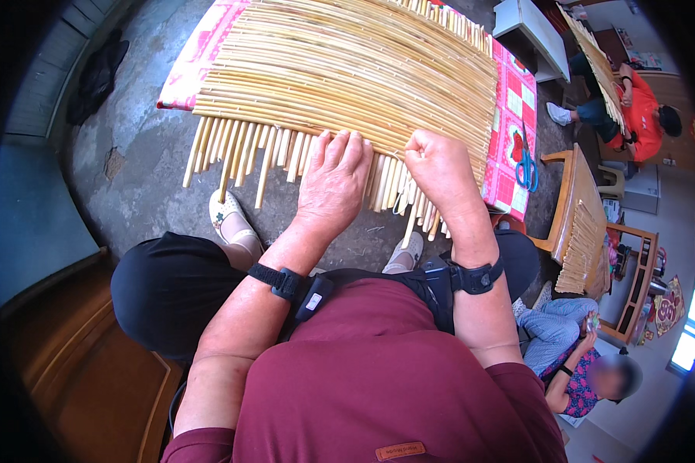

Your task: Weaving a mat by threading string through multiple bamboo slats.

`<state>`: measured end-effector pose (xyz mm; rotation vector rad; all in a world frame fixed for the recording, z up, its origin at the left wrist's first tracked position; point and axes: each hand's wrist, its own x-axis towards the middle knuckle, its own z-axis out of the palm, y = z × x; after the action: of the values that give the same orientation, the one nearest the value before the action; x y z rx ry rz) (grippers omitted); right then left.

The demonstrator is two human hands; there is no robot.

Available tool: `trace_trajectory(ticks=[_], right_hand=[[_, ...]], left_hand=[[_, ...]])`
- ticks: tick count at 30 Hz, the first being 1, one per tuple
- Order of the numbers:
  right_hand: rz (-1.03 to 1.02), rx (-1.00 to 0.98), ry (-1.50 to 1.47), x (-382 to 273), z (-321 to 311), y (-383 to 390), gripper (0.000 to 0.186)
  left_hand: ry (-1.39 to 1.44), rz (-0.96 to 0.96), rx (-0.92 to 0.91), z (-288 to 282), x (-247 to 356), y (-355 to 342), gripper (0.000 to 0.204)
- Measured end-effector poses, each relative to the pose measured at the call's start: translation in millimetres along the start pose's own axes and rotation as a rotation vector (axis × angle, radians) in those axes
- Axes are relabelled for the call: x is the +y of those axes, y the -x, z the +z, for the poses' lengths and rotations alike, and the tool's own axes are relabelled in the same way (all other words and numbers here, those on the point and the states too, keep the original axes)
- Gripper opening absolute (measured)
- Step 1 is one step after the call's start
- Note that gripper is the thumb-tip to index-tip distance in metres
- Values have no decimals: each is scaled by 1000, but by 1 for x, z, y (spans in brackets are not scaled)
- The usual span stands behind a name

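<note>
A mat of straight yellow reed stalks, tied in rows, lies across the table in front of me. More stalks hang down at a right angle from its near edge, with uneven ends. My left hand rests on that near edge, fingers stretched out and lying flat over the stalks. Just to its right, my right hand is closed in a fist at the same edge; what it holds is hidden. Pale loops of cord show among the hanging stalks below the fist.
A red-and-white patterned cloth covers the table. Blue-handled scissors lie on it at the right. Another person in orange holds a similar mat at the far right. A seated person is at the lower right, near a wooden table.
</note>
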<state>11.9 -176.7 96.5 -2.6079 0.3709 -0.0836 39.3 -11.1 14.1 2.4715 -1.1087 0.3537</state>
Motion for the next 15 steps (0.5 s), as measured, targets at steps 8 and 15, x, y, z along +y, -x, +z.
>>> trace_trajectory(ticks=[8, 15], right_hand=[[17, -27, -19, -7, -7, 0, 9], [46, -42, -8, -6, -6, -1, 9]], left_hand=[[1, -7, 7, 1, 0, 1, 46], [14, -23, 3, -2, 0, -1, 45]])
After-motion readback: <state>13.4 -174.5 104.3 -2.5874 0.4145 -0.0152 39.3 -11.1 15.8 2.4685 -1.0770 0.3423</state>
